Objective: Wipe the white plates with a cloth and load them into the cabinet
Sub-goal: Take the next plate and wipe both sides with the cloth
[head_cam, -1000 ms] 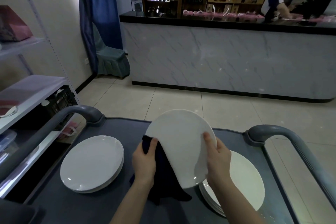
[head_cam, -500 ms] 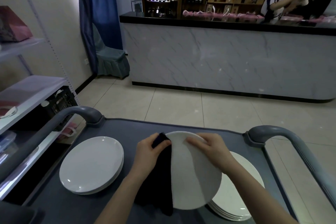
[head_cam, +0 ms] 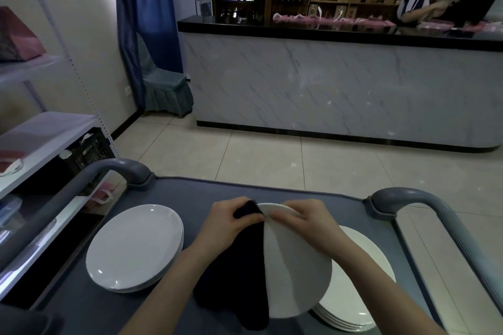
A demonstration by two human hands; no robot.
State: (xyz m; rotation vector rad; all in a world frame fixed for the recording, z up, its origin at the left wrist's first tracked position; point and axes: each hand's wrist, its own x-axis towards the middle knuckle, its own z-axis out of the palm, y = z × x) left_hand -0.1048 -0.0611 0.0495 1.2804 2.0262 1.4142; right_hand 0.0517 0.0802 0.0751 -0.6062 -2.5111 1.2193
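- Left hand [head_cam: 226,223] grips the cloth [head_cam: 239,275] at the far rim of my plate [head_cam: 296,266]; right hand [head_cam: 302,219] pinches that rim just beside it
- Plate, upright a second ago, now lies flat: wiping goes on, nothing loaded
- Left stack [head_cam: 133,247] sits clear, right stack [head_cam: 362,280] lies under the plate; no cabinet in sight

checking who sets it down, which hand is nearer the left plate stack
Left. The left hand, gripping the cloth, is just right of the left stack; the right hand grips the rim of the held plate, farther right.
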